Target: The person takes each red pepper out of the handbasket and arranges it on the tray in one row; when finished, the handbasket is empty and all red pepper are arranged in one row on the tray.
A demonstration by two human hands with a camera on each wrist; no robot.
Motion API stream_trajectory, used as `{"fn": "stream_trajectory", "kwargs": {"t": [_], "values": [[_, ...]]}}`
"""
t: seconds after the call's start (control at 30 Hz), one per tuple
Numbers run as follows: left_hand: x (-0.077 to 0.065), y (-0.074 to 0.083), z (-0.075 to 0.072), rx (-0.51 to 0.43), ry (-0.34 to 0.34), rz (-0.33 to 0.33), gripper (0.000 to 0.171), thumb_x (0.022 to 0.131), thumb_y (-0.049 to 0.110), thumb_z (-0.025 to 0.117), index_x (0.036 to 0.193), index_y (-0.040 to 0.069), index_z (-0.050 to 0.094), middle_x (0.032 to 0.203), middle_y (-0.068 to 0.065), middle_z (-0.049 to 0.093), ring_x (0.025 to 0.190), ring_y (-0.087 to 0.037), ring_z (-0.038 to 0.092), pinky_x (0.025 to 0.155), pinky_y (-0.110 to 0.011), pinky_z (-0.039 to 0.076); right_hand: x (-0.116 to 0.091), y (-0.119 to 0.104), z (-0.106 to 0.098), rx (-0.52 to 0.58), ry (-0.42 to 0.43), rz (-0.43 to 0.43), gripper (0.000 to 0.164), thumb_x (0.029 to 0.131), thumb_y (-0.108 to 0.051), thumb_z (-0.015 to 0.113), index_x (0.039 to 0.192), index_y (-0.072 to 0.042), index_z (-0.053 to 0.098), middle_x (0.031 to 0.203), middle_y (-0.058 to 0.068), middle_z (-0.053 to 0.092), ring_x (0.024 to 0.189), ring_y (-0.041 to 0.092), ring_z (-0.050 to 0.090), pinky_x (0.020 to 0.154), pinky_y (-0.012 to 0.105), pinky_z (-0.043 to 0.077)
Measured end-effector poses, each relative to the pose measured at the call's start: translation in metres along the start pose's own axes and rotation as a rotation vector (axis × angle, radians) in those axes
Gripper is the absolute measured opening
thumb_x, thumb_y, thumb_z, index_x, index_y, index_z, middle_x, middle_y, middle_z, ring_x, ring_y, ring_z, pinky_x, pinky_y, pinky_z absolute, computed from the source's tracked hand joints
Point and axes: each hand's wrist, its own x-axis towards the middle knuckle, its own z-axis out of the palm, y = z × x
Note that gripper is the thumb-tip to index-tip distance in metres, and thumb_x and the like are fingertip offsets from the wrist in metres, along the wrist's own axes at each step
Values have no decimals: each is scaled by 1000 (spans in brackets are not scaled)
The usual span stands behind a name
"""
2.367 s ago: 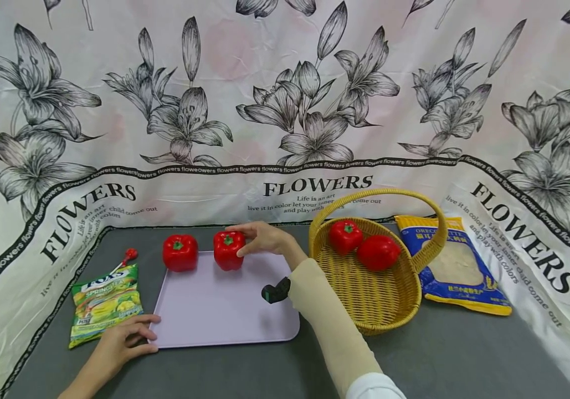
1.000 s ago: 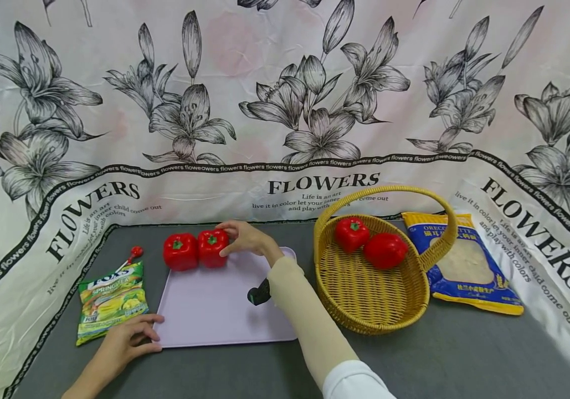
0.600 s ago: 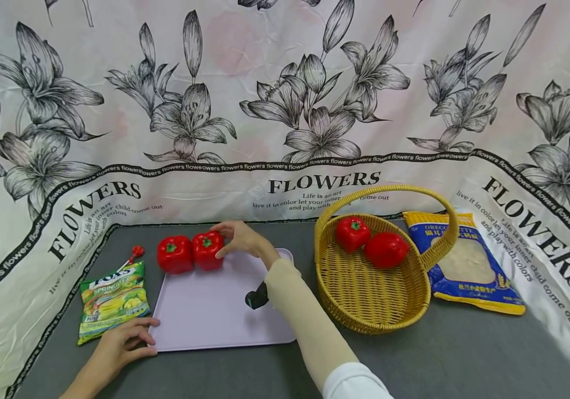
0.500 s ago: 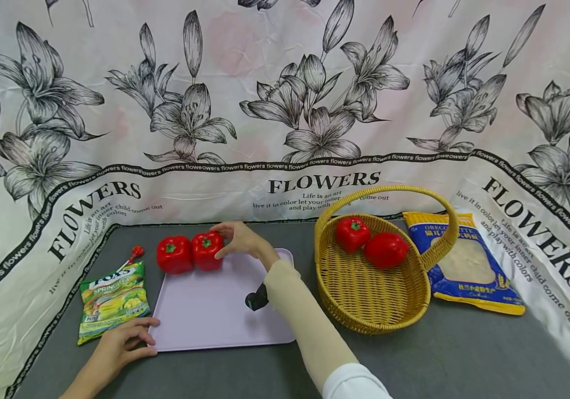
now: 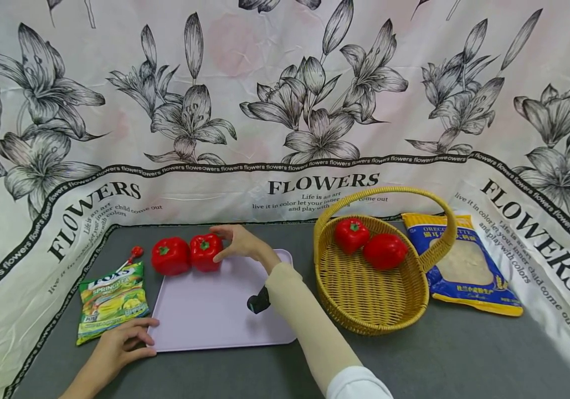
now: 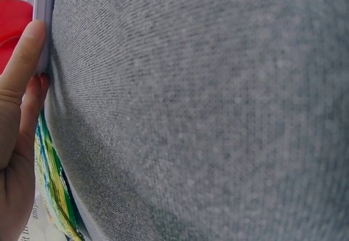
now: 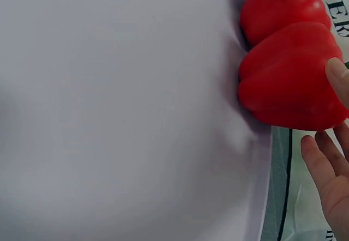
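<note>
Two red bell peppers stand side by side at the back left of a pale lilac tray [image 5: 225,310]. My right hand [image 5: 240,243] holds the right-hand bell pepper [image 5: 204,255] between thumb and fingers, from its right side. That pepper touches the left bell pepper [image 5: 170,256], which overhangs the tray's left edge. In the right wrist view the thumb lies on the pepper [image 7: 292,80], while several fingertips show at its side. My left hand [image 5: 117,349] grips the tray's front left corner, thumb against the front rim, as the left wrist view shows with the tray rim [image 6: 43,12].
A yellow wicker basket [image 5: 364,299] with a tall handle stands right of the tray, holding two more red peppers [image 5: 385,251]. Behind it lies a blue and yellow pasta bag [image 5: 469,266]. A green candy bag [image 5: 112,302] and a red lollipop [image 5: 137,252] lie at the left.
My right hand has moved the held bell pepper left until it meets the other one. Both peppers have since shifted slightly further left. The left hand stays at the tray corner.
</note>
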Motion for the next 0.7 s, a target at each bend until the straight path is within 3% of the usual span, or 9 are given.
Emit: {"fn": "stream_trajectory", "kwargs": {"t": [0.2,0.33,0.53,0.7], "values": [[-2,-3,-1,-13,21,26,35,56,0,87,70,23,64,97,-9,68,95,8,54,71,-3,45,-13,-8,-8,-38,-16,6,72,80,-2,76,143,-4,42,148,12,40,137,30,35,111,43,31],[-3,-6,-3,-20,24,40,35,57,0,87,71,23,64,97,-8,68,96,9,54,71,-3,45,-22,-11,-15,-55,-8,27,69,82,-5,75,143,-6,43,148,10,41,136,28,36,108,41,36],[-2,-5,-3,-15,12,39,35,57,0,87,71,23,65,97,-9,68,96,9,53,71,-3,45,-23,-11,-22,18,-4,-5,67,83,-2,73,143,-5,43,147,11,42,134,24,40,102,32,42],[1,-2,1,-29,12,40,35,57,0,87,71,23,65,97,-11,67,96,8,54,72,-3,45,-13,-22,-13,118,-49,-63,61,85,0,71,140,-5,47,143,9,48,130,21,45,98,27,46]]}}
